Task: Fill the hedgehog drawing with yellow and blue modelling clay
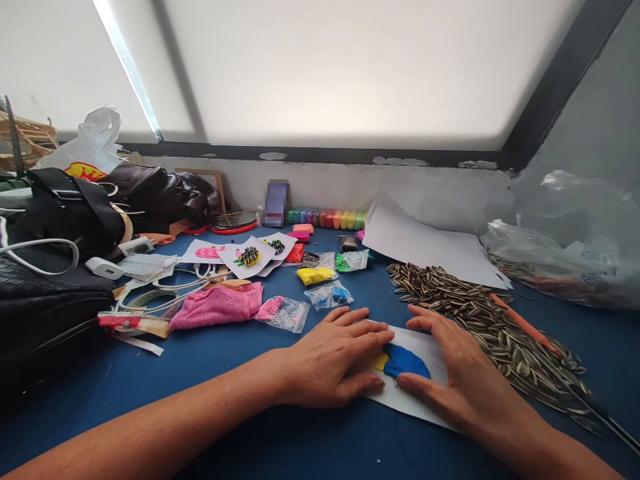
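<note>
A sheet of white paper (415, 407) lies on the blue table in front of me. On it is a flat, rounded patch of blue modelling clay (406, 362) with a small piece of yellow clay (380, 361) at its left end. My left hand (340, 357) rests over the paper's left part, fingers stretched out, partly covering the yellow clay. At the right, my right hand (450, 363) spreads its thumb and fingers around the blue clay, the thumb by its lower edge. Neither hand grips anything I can see.
Sunflower seeds (480, 320) lie heaped to the right, with an orange tool (525, 325) across them. Clay packets, including a yellow one (316, 275), sit ahead. A pink cloth (217, 305), finished clay pictures (249, 257) and black bags (50, 300) occupy the left. White sheets (425, 233) stand behind.
</note>
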`<state>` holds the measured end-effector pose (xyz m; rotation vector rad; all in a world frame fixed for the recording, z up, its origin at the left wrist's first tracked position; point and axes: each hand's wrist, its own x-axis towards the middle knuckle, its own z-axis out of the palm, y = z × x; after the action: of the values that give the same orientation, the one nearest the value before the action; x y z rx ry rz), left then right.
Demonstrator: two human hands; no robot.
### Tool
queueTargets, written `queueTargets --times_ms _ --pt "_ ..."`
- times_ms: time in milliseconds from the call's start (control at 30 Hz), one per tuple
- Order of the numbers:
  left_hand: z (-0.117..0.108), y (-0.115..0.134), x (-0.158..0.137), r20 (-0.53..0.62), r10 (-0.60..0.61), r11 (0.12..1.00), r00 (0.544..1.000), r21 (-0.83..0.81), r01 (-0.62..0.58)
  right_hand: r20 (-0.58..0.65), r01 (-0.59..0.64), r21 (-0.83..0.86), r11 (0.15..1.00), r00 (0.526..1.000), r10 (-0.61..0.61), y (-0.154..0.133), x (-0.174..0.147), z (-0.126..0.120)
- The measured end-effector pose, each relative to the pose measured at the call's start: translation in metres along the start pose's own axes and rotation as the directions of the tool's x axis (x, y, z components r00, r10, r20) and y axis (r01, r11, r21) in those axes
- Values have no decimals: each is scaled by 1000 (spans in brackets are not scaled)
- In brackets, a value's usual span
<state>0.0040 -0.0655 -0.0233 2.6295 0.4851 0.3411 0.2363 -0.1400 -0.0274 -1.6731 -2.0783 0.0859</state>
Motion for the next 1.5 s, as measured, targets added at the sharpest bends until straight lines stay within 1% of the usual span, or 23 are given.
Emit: queueTargets --times_ms 133,300,433,533,700,900,1067,1200,1400,1500 --pt "0 0 0 -2 1 1000 1000 -2 -1 9 -1 4 1000 1000 1 0 -2 -4" --pt "-1 0 0 1 7 1000 1000 3 -7 -11 -19 37 999 1000 20 1 -13 -12" --pt "-1 0 0 8 1 1000 1000 7 -1 51 26 -26 999 998 -25 2 -18 -13" --pt "-1 1 0 13 1 1000 1000 12 -1 75 36 -60 998 997 -31 3 -16 -11" --pt "-2 2 0 22 -10 1000 1000 17 10 74 6 -90 996 997 1 6 -12 -11" --pt "-3 2 0 22 0 1000 1000 4 0 16 30 -116 993 999 -28 14 -12 -16" --pt "-3 1 0 31 -9 1000 999 2 9 34 59 -172 983 998 -54 27 -12 -17" --pt "-2 1 1 22 -5 1000 1000 7 5 34 88 -205 975 996 -83 27 -10 -17" --pt "-2 1 1 27 -11 1000 1000 10 11 30 96 -167 981 995 -93 26 -12 -19" --pt "-2 1 1 29 -7 1000 1000 15 7 32 101 -179 979 995 -96 27 -12 -17"
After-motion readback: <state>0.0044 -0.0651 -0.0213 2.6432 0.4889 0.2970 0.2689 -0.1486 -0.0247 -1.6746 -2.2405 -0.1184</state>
